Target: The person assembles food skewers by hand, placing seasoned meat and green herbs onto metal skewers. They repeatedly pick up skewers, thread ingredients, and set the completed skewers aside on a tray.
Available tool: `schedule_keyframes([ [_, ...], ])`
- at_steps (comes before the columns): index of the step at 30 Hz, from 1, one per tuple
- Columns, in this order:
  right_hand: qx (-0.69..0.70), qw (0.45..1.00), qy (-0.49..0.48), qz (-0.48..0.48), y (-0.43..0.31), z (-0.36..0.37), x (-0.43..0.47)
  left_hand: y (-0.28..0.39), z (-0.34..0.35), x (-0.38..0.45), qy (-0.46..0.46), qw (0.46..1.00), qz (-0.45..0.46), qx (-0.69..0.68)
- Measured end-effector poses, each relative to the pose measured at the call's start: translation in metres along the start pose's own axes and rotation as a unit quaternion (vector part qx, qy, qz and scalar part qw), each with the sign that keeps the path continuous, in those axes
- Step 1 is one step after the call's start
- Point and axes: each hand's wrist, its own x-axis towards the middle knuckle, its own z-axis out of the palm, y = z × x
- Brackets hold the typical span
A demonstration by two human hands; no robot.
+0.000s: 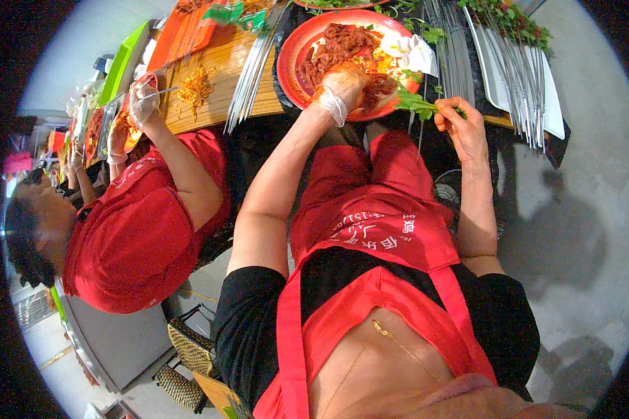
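Observation:
My left hand (pixel 343 88), in a clear plastic glove stained orange, reaches into a red-rimmed round plate (pixel 292 84). Its fingertips are partly hidden against dark red marinated meat (pixel 380 93), so their grip cannot be made out. More meat pieces (pixel 346 42) are heaped at the plate's far left, beside orange sauce. My bare right hand (pixel 461 123), fingertips stained orange, pinches the stems of a leafy green herb (pixel 416 102) at the plate's right edge. A crumpled white glove or cloth (pixel 414 52) lies on the plate's right side. Thin metal skewers show below the leaves.
Metal skewers (pixel 254 68) lie left of the plate, with others (pixel 451 42) to the right. A white tray (pixel 550 89) holds skewers and herbs. Orange shreds (pixel 195 89) lie on the wooden table (pixel 220 99). At left, a co-worker in a red apron (pixel 136 246) works with gloved hands.

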Motion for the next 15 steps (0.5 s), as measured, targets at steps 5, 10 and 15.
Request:
schedule_keyframes([
  [5, -0.001, 1.0, 0.007, 0.007, 0.001, -0.006, -0.001, -0.008, -0.014, 0.006, -0.051, 0.965, -0.101, -0.235],
  [10, -0.009, 1.0, 0.007, 0.007, 0.001, -0.004, 0.0, -0.016, -0.036, 0.009, 0.01, 0.663, -0.267, -0.699],
  [15, 0.002, 1.0, 0.005, 0.005, 0.001, 0.001, -0.002, -0.025, -0.029, 0.01, 0.003, 0.512, -0.334, -0.792],
])
